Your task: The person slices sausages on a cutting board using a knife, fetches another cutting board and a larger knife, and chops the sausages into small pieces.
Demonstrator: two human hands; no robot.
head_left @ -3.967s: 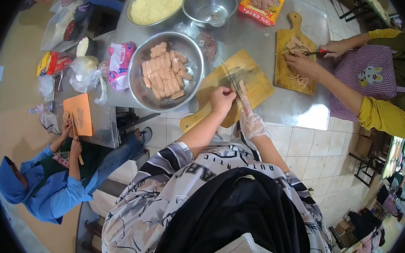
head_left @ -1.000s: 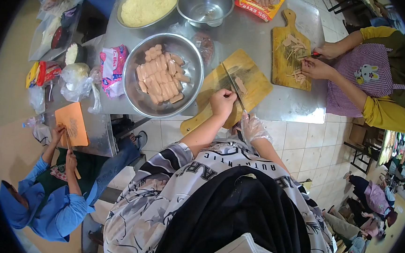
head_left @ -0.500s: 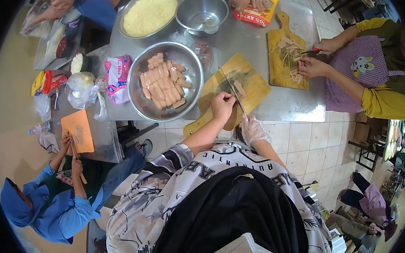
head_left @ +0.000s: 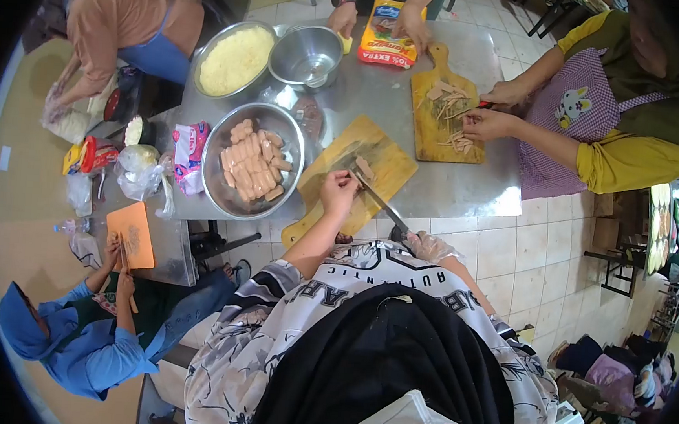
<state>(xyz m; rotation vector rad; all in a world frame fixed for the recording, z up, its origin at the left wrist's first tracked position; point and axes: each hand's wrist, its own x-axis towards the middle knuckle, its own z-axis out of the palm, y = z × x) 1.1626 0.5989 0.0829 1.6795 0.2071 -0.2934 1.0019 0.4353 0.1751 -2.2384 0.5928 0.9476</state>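
My right hand [head_left: 430, 247], in a clear plastic glove, grips a long knife [head_left: 385, 204] by its handle near my body. The blade slants up to the left, its tip over a wooden cutting board [head_left: 391, 149]. My bare left hand [head_left: 338, 194] is above the board with its fingers pinched together beside the knife tip. What lies between those fingers is hidden. A slice of sausage [head_left: 365, 167] rests on the board just past the tip. Left of the board, a steel bowl [head_left: 212, 136] holds many pale pink sausages [head_left: 255, 163].
Across the metal table, a co-worker in yellow sleeves cuts strips on another wooden board [head_left: 442, 101]. Further back are a bowl of yellow shreds [head_left: 236, 59], a steel pot [head_left: 305, 56] and a red-yellow packet [head_left: 389, 34] under another person's hand. At left, someone cuts on an orange board [head_left: 132, 233].
My right hand has drawn the knife back toward my body, so its tip now sits by my left fingers. The camera view has shifted. The far person's hands have moved apart.
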